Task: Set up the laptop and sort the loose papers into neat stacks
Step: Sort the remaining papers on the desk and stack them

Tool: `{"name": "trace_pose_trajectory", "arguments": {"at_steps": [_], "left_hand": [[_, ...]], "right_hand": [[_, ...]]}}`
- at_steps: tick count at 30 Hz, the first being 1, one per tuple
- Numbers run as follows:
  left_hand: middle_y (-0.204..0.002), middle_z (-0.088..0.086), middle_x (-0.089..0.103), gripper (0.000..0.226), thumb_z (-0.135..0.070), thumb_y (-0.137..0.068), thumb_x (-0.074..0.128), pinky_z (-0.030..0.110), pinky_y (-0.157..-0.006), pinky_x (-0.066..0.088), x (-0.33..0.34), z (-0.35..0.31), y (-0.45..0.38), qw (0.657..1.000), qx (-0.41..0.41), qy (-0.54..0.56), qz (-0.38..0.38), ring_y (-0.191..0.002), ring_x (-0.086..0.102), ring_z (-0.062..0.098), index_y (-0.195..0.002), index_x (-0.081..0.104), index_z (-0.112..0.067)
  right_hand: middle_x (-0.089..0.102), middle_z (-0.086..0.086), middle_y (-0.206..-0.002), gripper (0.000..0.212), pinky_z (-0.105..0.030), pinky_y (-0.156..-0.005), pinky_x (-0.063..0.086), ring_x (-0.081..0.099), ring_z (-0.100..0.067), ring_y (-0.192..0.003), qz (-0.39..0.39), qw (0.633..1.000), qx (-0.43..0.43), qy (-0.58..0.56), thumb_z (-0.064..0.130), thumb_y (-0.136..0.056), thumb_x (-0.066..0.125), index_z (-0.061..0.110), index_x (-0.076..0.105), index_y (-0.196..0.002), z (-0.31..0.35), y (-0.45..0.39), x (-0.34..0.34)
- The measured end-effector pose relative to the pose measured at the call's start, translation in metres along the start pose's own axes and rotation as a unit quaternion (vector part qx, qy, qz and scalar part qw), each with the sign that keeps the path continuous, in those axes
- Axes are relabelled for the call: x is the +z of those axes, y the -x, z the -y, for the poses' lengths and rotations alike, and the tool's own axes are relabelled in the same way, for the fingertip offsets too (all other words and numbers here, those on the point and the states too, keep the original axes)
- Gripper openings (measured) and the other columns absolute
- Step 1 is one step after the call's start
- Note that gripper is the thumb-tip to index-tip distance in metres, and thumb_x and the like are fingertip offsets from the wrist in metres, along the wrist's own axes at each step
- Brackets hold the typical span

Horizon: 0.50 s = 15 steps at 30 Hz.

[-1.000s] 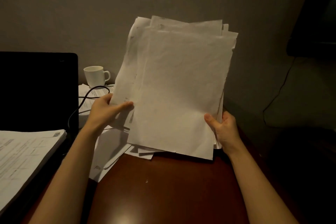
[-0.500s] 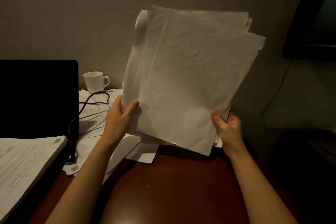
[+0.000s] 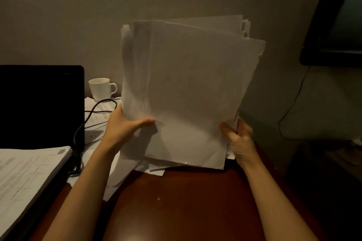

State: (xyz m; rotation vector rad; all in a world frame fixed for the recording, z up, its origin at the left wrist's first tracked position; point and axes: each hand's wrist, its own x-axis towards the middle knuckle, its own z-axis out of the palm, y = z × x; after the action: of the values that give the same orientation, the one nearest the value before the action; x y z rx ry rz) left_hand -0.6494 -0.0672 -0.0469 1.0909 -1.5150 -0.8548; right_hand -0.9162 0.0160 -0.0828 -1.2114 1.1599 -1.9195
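Two hands in view, both engaged. Left hand [image 3: 125,125] grips the lower left edge of one sheaf of loose papers [image 3: 188,92], thumb laid across the front sheet, fingers hidden behind. Right hand [image 3: 238,137] grips the lower right edge of the same sheaf, thumb on the front; blurred, finger detail not readable. Sheaf held upright, bottom edges near or on the bench [image 3: 184,201]; contact not determinable. Sheets uneven, top corners fanned; exact sheet count not determinable.

One laptop [image 3: 39,103] at left, lid raised, screen dark. One thick printed paper stack [image 3: 27,178] lying in front of the screen, over the laptop base. Further loose sheets [image 3: 98,121] flat on the bench between laptop and sheaf, number unclear. One black cable [image 3: 82,129] running across those sheets and down beside the laptop. One white cup [image 3: 101,88] at the wall, behind the flat sheets, just left of the sheaf.

One dark framed screen [image 3: 338,15] at upper right, with one thin wire [image 3: 293,103] hanging down the wall below it. Raised sheaf blocks the bench surface and wall behind it.
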Motion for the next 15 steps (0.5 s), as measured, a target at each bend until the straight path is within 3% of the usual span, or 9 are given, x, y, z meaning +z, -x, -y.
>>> {"name": "trace_pose_trajectory", "arguments": {"at_steps": [3,7,11,15], "left_hand": [[-0.103,0.000,0.064,0.073,-0.033,-0.052,0.079,0.027,-0.075,0.052,0.000,-0.004,0.003,0.998,-0.008,0.054,-0.008,-0.094,0.062,0.018,-0.118,0.057,-0.011],[-0.092,-0.008,0.065,0.046,-0.021,-0.063,0.079,0.013,-0.060,0.053,0.013,-0.008,0.011,0.996,0.004,0.090,0.014,-0.077,0.065,0.003,-0.104,0.060,-0.017],[-0.088,-0.013,0.064,0.031,-0.015,-0.070,0.079,0.011,-0.058,0.051,0.026,-0.008,0.016,0.995,0.036,0.091,-0.024,-0.072,0.065,-0.002,-0.094,0.060,-0.022],[-0.093,-0.016,0.061,0.037,-0.013,-0.072,0.077,0.013,-0.066,0.051,0.039,-0.012,0.022,0.993,0.067,0.092,-0.034,-0.084,0.061,0.002,-0.103,0.057,-0.021]], "right_hand": [[0.073,0.009,-0.094,0.025,-0.026,-0.077,0.055,0.069,-0.012,-0.091,-0.008,1.000,0.003,-0.001,0.001,-0.085,0.062,0.020,0.066,-0.102,-0.001,0.000,0.000],[0.072,0.006,-0.099,0.021,-0.023,-0.074,0.054,0.068,-0.013,-0.094,-0.012,1.000,0.001,0.000,0.007,-0.085,0.063,0.020,0.066,-0.102,0.002,0.001,-0.001],[0.071,0.001,-0.099,0.022,-0.027,-0.075,0.057,0.069,-0.014,-0.091,-0.038,0.999,0.011,-0.007,0.016,-0.080,0.068,0.017,0.065,-0.102,0.006,0.002,0.001],[0.070,0.002,-0.087,0.027,-0.028,-0.072,0.058,0.070,-0.011,-0.080,-0.058,0.998,0.020,0.012,0.027,-0.064,0.074,0.018,0.065,-0.088,0.011,0.005,0.004]]}}
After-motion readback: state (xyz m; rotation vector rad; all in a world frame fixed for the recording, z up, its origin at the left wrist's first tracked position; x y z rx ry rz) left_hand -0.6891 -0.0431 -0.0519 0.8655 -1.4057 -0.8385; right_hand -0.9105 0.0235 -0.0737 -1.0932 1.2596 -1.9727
